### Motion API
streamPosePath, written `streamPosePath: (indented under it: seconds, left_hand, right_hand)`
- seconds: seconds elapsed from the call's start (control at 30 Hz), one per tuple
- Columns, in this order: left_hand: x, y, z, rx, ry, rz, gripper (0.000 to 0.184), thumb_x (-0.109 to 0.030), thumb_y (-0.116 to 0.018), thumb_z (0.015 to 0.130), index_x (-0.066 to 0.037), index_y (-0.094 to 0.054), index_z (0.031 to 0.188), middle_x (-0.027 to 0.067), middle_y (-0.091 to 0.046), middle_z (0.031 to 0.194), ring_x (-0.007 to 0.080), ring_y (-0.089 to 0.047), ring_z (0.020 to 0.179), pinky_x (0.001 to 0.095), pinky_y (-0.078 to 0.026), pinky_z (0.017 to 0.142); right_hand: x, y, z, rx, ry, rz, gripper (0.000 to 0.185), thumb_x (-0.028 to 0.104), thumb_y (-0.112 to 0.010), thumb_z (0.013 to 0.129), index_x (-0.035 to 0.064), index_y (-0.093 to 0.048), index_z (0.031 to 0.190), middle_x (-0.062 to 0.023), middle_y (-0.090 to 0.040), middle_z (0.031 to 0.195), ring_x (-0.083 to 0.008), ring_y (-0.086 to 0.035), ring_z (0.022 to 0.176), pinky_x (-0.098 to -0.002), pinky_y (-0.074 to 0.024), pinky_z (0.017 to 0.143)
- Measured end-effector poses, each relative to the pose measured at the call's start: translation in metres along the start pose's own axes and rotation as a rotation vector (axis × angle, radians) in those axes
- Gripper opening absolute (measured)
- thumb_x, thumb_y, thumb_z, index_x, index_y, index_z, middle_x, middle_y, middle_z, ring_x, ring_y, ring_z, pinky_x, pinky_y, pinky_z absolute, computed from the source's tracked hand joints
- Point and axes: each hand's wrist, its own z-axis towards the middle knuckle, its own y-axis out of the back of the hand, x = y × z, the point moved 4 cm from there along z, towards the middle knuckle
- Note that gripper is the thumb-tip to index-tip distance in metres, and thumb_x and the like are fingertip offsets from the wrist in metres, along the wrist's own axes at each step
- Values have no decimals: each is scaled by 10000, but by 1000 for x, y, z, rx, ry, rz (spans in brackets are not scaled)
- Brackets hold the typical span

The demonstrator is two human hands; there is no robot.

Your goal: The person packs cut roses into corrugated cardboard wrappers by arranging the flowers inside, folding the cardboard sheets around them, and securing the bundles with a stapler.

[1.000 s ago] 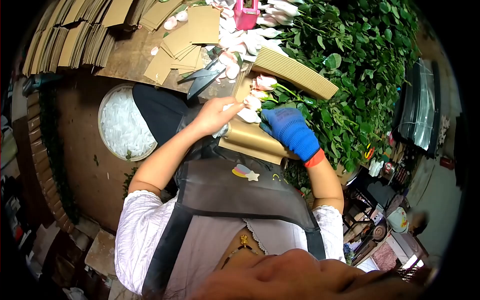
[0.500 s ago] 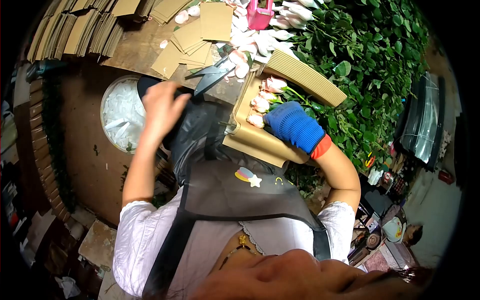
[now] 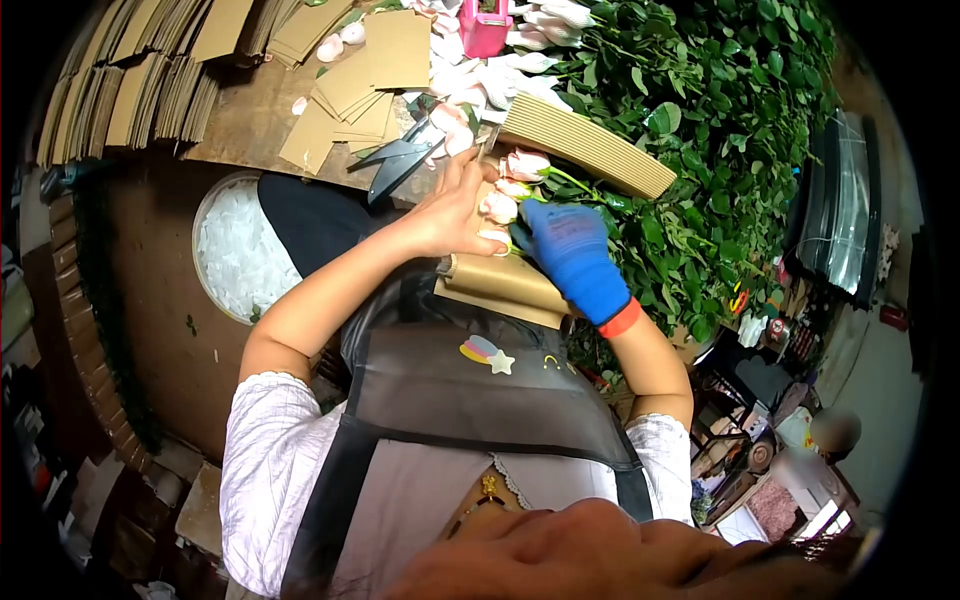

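Several pale pink roses (image 3: pixel 498 207) lie in a column on brown wrapping paper (image 3: pixel 505 285) in front of my apron. My left hand (image 3: pixel 455 212) is bare, its fingers spread along the left side of the blooms, with the thumb at the lowest one. My right hand (image 3: pixel 565 245), in a blue glove, is at the stems just right of the lower blooms; its fingertips are partly hidden, and what they hold cannot be made out. A strip of corrugated cardboard (image 3: pixel 590 145) rests above the roses. Black scissors (image 3: pixel 400 160) lie open on the table.
A round tub of white pieces (image 3: pixel 245 245) stands at the left. Cardboard stacks (image 3: pixel 135 100), loose cards (image 3: pixel 398 50) and a pink holder (image 3: pixel 485 28) are on the wooden table (image 3: pixel 240 125). Leafy stems (image 3: pixel 700 150) are heaped at the right. Another person (image 3: pixel 835 430) is far right.
My left hand went out toward the tub, then came back to the left side of the roses. My gloved right hand stays by the stems, and the view has shifted slightly.
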Motion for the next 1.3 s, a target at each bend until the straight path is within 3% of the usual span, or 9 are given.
streamPosePath:
  seconds: [0.17,0.37,0.47,0.57,0.7,0.87,1.0,1.1,1.3]
  left_hand:
    - [9,-7,1,-38,-22,-21,1122,-459,-879,668,16,-268,1480,330,-128,1558,539,-189,1468,526,-342,1162]
    - [6,-5,2,5,-5,-49,1130,-453,-874,693,31,-247,1499,339,-110,1557,535,-177,1470,528,-305,1179]
    - [23,-14,12,-46,-60,-112,1051,-436,-861,733,40,-298,1482,336,-138,1539,514,-188,1461,508,-267,1197]
    - [16,-12,9,-134,-74,-238,924,-413,-847,774,31,-394,1446,313,-200,1520,471,-202,1454,477,-236,1207]
    - [20,-16,2,-216,-98,-278,804,-367,-864,787,-85,-457,1420,255,-227,1536,425,-211,1483,483,-276,1184]
    - [20,-15,0,-205,-142,-324,741,-346,-857,792,-87,-495,1383,258,-231,1537,436,-229,1479,486,-303,1168]
    - [19,-14,0,-203,-132,-326,697,-332,-850,797,-88,-513,1356,263,-227,1539,441,-236,1475,487,-306,1165]
    - [18,-15,-2,-203,-131,-333,679,-313,-843,799,-92,-514,1350,265,-218,1544,442,-234,1475,485,-308,1164]
    - [22,-19,0,-195,-144,-365,639,-285,-840,794,-103,-533,1324,253,-202,1548,422,-316,1419,477,-327,1154]
  right_hand:
    - [-1,-5,3,88,60,-88,223,319,-673,901,111,-614,953,-129,-691,799,-352,-681,726,-466,-525,648]
    - [8,0,5,49,159,-156,85,170,-648,868,108,-684,914,-113,-711,782,-328,-712,745,-447,-538,615]
    - [9,2,7,98,184,-170,77,169,-639,874,103,-656,910,-121,-709,794,-330,-707,761,-449,-539,644]
    - [-1,0,-4,-56,239,-76,139,211,-630,886,103,-630,973,-134,-712,836,-332,-703,764,-460,-538,665]
    - [-9,22,-15,-66,-124,68,267,351,-600,958,132,-586,1110,-142,-708,890,-357,-692,767,-470,-539,676]
    - [-29,0,2,-177,-186,306,311,386,-643,944,154,-624,1149,-112,-727,933,-336,-699,827,-445,-542,706]
    - [-28,0,-4,-299,-177,261,361,399,-665,919,172,-624,1197,-117,-729,931,-338,-700,853,-444,-545,712]
    - [-27,-8,4,-89,-207,104,351,389,-657,925,174,-630,1201,-116,-729,958,-341,-701,845,-451,-548,708]
    - [-18,-5,5,-88,-5,150,247,355,-623,945,165,-630,1103,-116,-706,915,-339,-690,826,-463,-537,699]
